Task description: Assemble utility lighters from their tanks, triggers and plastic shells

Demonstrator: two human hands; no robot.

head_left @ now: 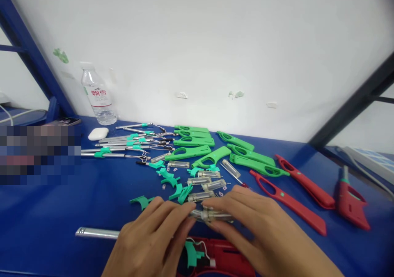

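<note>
My right hand (243, 215) pinches a clear plastic lighter fuel tank (217, 215) between thumb and fingers. My left hand (154, 232) is closed on the tank's narrow valve end, fingertips close to those of the right. Below both hands lies an opened red lighter casing (230, 256), with a green trigger piece (191, 254) and white wires inside. A silver lighter tube (97, 233) sticks out to the left, partly hidden behind my left hand. Just beyond the fingers lie more clear tanks (201, 196) and loose green triggers (142, 202).
Green casing halves (193, 152) lie toward the wall, red casings (292, 205) to the right. Wired metal tubes (123, 139) are grouped at the back left, near a white earbud case (98, 133) and a water bottle (97, 96). Blue frame posts (347, 104) flank the table.
</note>
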